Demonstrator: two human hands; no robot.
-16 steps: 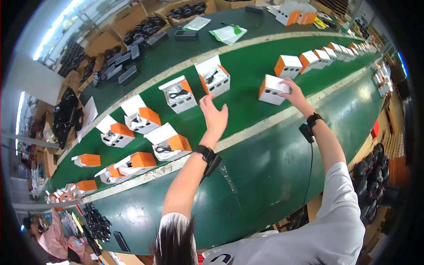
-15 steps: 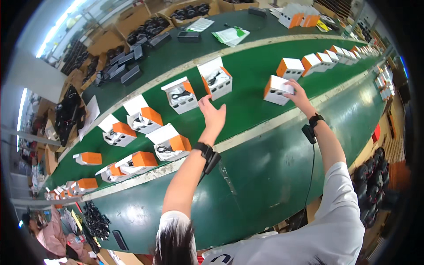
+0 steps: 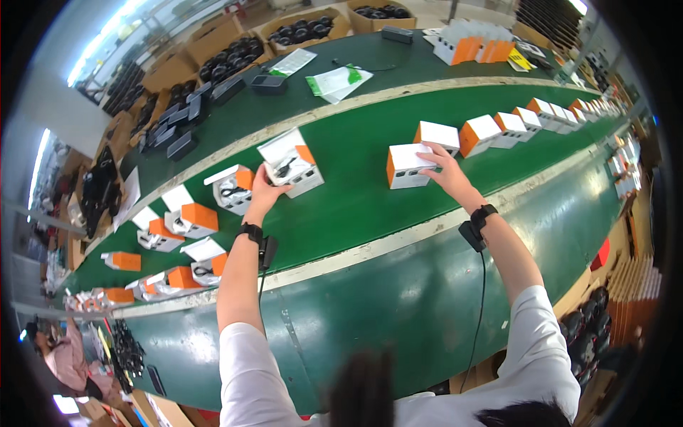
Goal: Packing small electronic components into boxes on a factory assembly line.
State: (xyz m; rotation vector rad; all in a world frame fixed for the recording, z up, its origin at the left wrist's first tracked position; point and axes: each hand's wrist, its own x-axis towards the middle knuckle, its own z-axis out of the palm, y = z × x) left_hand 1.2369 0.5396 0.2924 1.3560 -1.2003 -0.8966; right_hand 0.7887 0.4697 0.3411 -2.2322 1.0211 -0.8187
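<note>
My left hand holds the near left corner of an open white-and-orange box, its thumb along the front and its fingers at the side. The box's lid stands up, and a coiled black cable shows inside. My right hand grips the right end of a closed white-and-orange box, with fingers on its top and thumb lower down. Just behind that box stands another closed box. To the left of my left hand is an open box with a cable in it.
More open boxes stand on the green belt at the left. A row of closed boxes runs off to the far right. Beyond the belt's rail lie dark devices and a green-and-white bag. A person in pink is at the lower left.
My left hand has gone from empty, with fingers apart, to holding the open box. My right hand stays on the closed box. The whole view has shifted.
</note>
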